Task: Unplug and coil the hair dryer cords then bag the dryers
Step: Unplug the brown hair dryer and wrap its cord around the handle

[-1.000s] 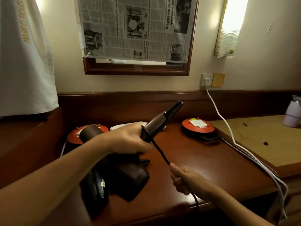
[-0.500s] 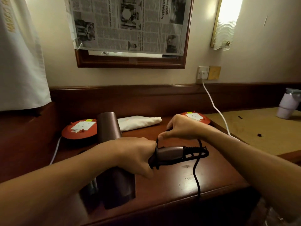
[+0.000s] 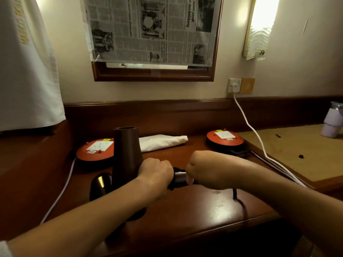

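Fingers of the left hand were curled tight round the handle of the brown hair dryer, whose barrel stood upright near the desk's front edge. The right hand was fisted just beside it at the handle's end, apparently on the black cord, though its grip was hidden. That cord trailed over the front edge. Winding well probably called for even, snug turns, the left hand keeping the dryer steady and slack fed without kinks. A second, black dryer lay towards the left edge.
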Demonstrator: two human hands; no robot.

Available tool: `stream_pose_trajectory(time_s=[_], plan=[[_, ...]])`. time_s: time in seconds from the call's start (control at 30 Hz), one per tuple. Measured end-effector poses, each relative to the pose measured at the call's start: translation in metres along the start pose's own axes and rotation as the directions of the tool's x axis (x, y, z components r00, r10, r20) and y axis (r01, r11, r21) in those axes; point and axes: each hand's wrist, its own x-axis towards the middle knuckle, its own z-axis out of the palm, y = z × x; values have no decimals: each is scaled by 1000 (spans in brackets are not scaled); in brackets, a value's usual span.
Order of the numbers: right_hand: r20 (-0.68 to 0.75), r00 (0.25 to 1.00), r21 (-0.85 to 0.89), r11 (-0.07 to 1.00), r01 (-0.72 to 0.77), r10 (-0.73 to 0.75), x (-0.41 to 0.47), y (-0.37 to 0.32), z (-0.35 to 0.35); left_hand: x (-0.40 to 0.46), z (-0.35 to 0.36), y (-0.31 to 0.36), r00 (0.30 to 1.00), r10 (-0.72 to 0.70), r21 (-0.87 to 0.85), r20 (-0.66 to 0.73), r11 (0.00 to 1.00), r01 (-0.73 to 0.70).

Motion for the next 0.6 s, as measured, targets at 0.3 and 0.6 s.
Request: stream_pose_trajectory(time_s=[0.3,0.6], plan=[[-120,991,549,836,14,62,0,12,32,18,-24,-24,975,-190,-336,-118,931,141],[64,995,865,502,-19,-72,9,45,70,-1,-14,-45,992,-61,-784,-113,619,-51]])
